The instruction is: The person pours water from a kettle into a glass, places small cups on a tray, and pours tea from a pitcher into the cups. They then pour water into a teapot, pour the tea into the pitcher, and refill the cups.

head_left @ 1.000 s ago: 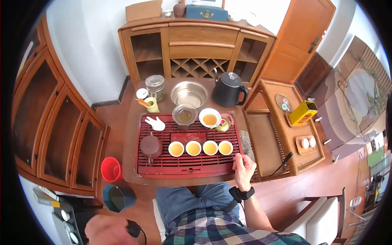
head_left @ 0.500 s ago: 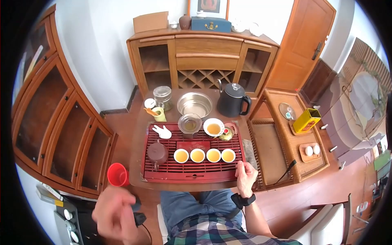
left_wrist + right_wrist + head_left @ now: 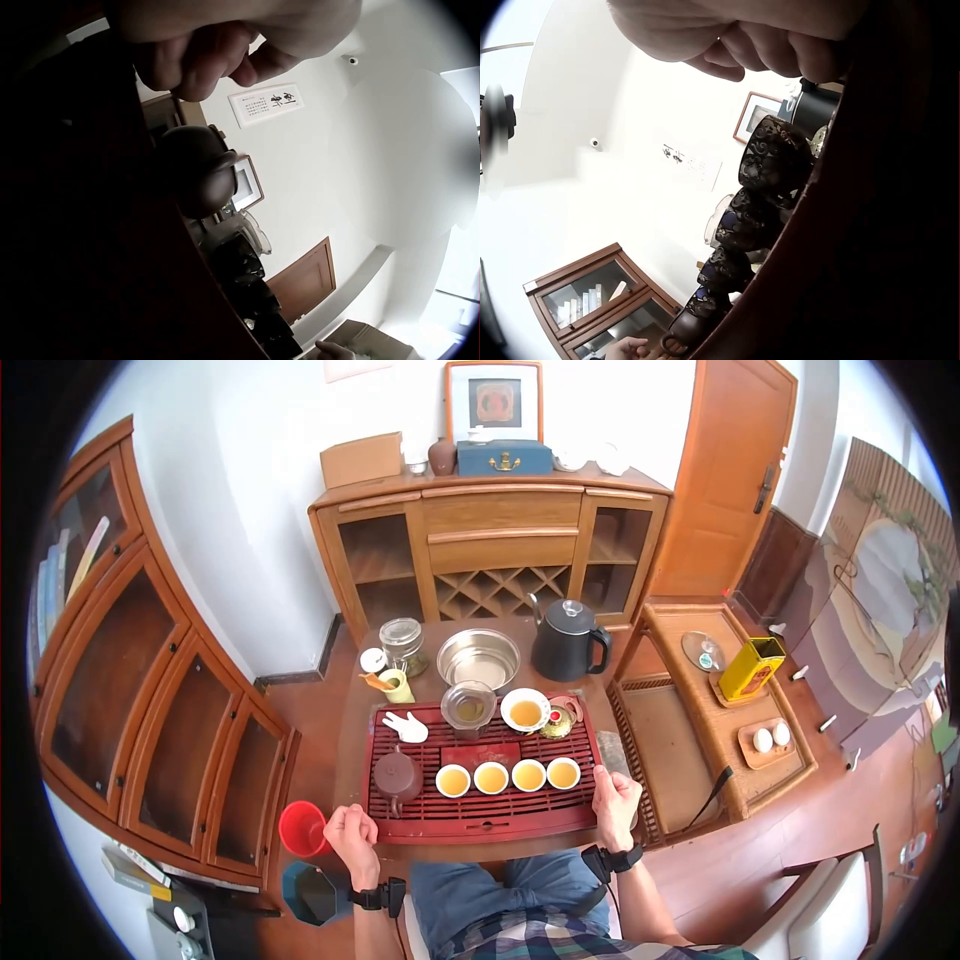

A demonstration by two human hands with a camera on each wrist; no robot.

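Observation:
A dark red slatted tea tray [image 3: 480,826] lies near the table's front edge. On it stand several cups of amber tea [image 3: 491,778] in a row, white inside and dark patterned outside. A brown clay teapot [image 3: 398,775] sits left of them. Behind are a white bowl of tea [image 3: 526,709], a glass pitcher [image 3: 468,707] and a white hand-shaped ornament [image 3: 406,727]. My left hand [image 3: 352,838], fingers curled around nothing, is at the table's front left, nearest the teapot. Beside the tray's right front corner is my right hand [image 3: 617,800], also curled and holding nothing.
Behind the tray stand a metal basin [image 3: 479,658], a black kettle [image 3: 571,645], a glass jar [image 3: 403,648] and a green tool holder [image 3: 397,687]. A rattan cart [image 3: 735,740] with a yellow tin [image 3: 751,669] is on the right. A red bin [image 3: 302,828] stands left of the table.
My left hand has come up from the lower left to the table's front edge. The right hand stays by the tray's corner. The head view has tilted up.

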